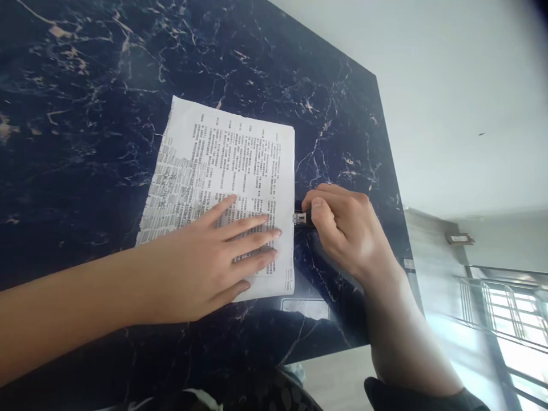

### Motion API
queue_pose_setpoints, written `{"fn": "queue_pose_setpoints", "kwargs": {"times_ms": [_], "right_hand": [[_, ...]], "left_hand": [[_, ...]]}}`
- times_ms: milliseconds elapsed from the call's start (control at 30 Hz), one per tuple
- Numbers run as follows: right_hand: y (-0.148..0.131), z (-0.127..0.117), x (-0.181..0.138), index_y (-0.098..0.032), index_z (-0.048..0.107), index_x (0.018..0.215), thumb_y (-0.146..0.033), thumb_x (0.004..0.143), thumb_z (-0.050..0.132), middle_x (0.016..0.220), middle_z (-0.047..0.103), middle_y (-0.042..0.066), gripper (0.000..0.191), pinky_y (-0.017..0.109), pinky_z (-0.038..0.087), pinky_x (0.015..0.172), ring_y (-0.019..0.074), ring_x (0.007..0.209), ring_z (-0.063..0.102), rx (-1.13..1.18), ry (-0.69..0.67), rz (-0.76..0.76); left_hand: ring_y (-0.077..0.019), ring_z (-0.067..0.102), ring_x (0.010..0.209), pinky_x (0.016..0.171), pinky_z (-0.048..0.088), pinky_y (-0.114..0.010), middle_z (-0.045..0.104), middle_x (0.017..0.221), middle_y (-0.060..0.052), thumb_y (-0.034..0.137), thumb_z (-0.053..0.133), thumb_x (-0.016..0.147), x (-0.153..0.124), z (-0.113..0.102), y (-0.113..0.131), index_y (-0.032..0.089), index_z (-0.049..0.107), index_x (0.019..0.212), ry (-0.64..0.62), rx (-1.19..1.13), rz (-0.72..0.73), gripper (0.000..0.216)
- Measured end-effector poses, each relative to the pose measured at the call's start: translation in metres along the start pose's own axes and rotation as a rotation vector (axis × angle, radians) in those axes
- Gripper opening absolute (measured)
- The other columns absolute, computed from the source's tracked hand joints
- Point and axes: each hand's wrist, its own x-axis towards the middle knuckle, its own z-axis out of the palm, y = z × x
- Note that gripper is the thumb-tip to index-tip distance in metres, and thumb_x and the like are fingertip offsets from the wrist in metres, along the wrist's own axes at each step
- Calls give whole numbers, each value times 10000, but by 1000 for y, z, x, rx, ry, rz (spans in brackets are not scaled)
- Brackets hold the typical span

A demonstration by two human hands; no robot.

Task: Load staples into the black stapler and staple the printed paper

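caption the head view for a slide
Left hand spread on printed paper, right hand gripping a metal-tipped object at its edge.

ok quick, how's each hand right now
Left hand: open, flat on the printed paper.
Right hand: closed, holding a silver-tipped object at the paper's edge.

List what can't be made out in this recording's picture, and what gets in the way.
In the head view:
- Print under the left hand: covered by its palm and fingers.
- Wording on the printed page: characters too small to read.
- Most of the metal-tipped tool: wrapped by the right hand.
- Far left of the dark marbled tabletop: cut off by the picture's left edge.
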Motion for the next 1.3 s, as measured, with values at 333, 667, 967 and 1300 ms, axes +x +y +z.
{"fn": "queue_pose_setpoints", "kwargs": {"times_ms": [333, 667, 967, 1300], "right_hand": [[-4, 0, -1, -225, 430, 692, -271, 1013, 431, 719, 488, 12, 324, 369, 280, 642, 174, 672, 432, -80, -35, -4], [-3, 1, 1, -221, 525, 742, -273, 1018, 433, 761, 572, 30, 295, 362, 308, 648, 184, 695, 490, -134, -45, -3], [-2, 5, 4, -213, 524, 713, -300, 1015, 438, 748, 578, 21, 326, 355, 257, 622, 163, 662, 477, -156, -38, 29], [-6, 6, 6, -212, 433, 685, -310, 1018, 442, 730, 551, 20, 347, 347, 245, 600, 151, 629, 399, -217, -33, 13]], "left_hand": [[-297, 393, 1616, 1387, 67, -587, 511, 1688, 13, 442, 442, 1118, -1, 7, 3, 364, 591, 1549, 37, -42, -56, 462], [-320, 405, 1610, 1384, 112, -599, 507, 1690, 24, 398, 481, 1091, -3, 11, 2, 386, 605, 1531, 80, -90, -87, 457], [-314, 407, 1607, 1384, 77, -607, 522, 1679, 14, 390, 456, 1101, -4, 8, 2, 365, 607, 1528, 61, -78, -61, 454], [-298, 378, 1626, 1384, 58, -616, 531, 1672, 11, 383, 453, 1098, -4, 10, 3, 363, 594, 1542, 55, -90, -77, 466]]}}
